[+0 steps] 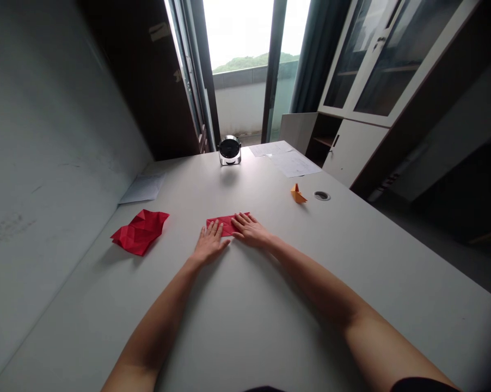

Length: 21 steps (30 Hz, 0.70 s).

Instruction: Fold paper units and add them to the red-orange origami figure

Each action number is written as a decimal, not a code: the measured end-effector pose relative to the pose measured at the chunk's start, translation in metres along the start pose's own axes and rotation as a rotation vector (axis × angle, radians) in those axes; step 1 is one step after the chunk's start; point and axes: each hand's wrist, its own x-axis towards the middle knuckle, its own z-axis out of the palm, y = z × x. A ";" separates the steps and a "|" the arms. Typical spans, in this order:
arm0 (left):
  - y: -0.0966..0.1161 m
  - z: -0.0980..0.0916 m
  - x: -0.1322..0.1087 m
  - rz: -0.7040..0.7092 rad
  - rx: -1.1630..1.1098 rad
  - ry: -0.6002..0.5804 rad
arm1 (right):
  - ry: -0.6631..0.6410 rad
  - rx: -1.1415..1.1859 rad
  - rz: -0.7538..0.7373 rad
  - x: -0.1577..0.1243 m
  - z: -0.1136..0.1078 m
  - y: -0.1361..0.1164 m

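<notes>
A folded strip of red paper (226,225) lies flat on the white table (245,310) in front of me. Over its left end my left hand (209,242) rests, fingers stretched out and pressing down. My right hand (249,230) lies flat across the right end, its fingers also extended. Both hands hide parts of the paper, and crease lines show between them. Off to the left sits a creased, partly opened sheet of red paper (141,232). A small orange folded-paper figure (298,194) stands to the right, beyond my right hand.
A round black-and-silver device on a stand (229,149) is at the table's far edge. Printed sheets (290,161) lie at back right, near a round cable hole (321,195). A pale paper packet (142,188) sits by the left wall. A cabinet (362,147) stands beyond the right edge.
</notes>
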 end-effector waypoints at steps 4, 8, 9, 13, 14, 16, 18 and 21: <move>0.000 0.002 -0.003 0.032 0.019 0.016 | 0.046 -0.025 0.169 -0.001 -0.005 0.014; 0.001 0.005 -0.004 0.052 0.008 0.088 | 0.184 -0.067 0.148 -0.003 -0.010 0.002; 0.002 0.005 -0.004 0.055 -0.003 0.115 | 0.208 -0.069 0.104 -0.003 -0.011 -0.005; 0.003 0.000 -0.003 0.065 -0.092 0.212 | 0.255 -0.118 0.042 -0.005 -0.015 -0.021; 0.002 -0.001 -0.003 0.064 -0.118 0.236 | 0.265 -0.139 0.059 -0.006 -0.017 -0.021; 0.002 -0.005 -0.003 0.070 -0.161 0.290 | 0.280 -0.170 0.099 -0.009 -0.020 -0.018; 0.002 -0.007 -0.004 0.096 -0.190 0.338 | 0.286 -0.182 0.105 -0.011 -0.023 -0.014; 0.003 -0.010 -0.006 0.145 -0.213 0.371 | 0.270 -0.186 0.021 -0.013 -0.028 -0.016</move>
